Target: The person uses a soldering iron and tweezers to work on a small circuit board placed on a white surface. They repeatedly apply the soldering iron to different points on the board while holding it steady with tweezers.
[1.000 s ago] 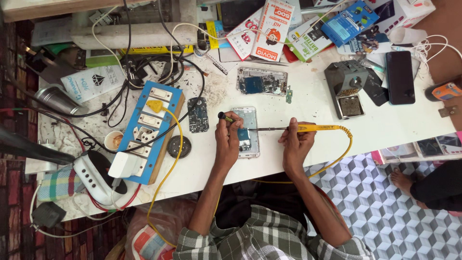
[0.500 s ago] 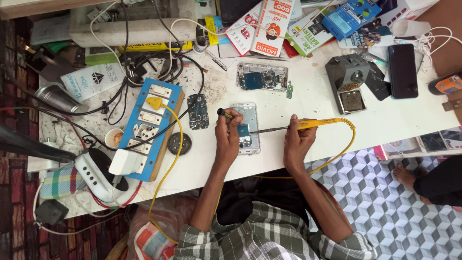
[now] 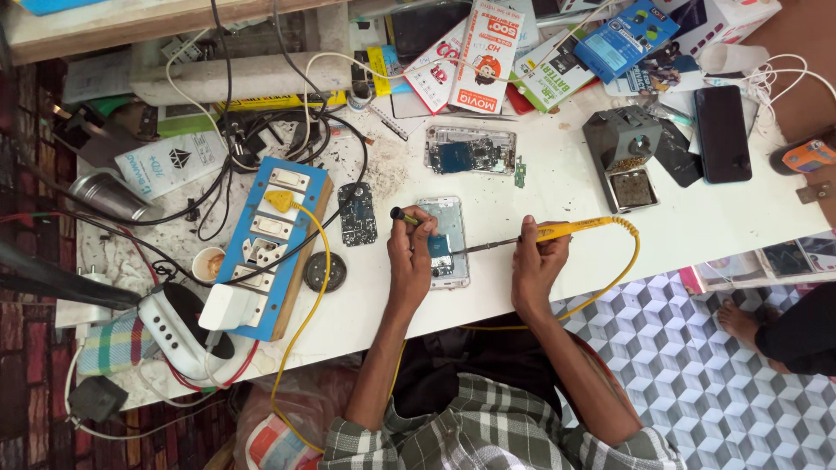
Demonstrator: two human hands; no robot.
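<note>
An opened phone (image 3: pixel 451 228) lies face down on the white table (image 3: pixel 557 187), its inner board showing. My left hand (image 3: pixel 411 252) rests on the phone's left edge and pinches a thin dark tool with a yellow tip (image 3: pixel 402 215). My right hand (image 3: pixel 533 259) grips a yellow soldering iron (image 3: pixel 570 229), whose metal tip reaches left onto the phone's board. The iron's yellow cord (image 3: pixel 629 257) loops off the table edge to the right.
A second opened phone frame (image 3: pixel 470 151) lies behind, a small circuit board (image 3: pixel 357 214) to the left. A blue switch board (image 3: pixel 270 244) with tangled cables sits left. A soldering stand (image 3: pixel 625 157), a black phone (image 3: pixel 723 133) and printed boxes (image 3: pixel 488 52) lie right and back. Another person's foot (image 3: pixel 740 322) is on the patterned floor.
Both hands stay in place on the phone and the iron. The view has shifted slightly; nothing else visibly moved.
</note>
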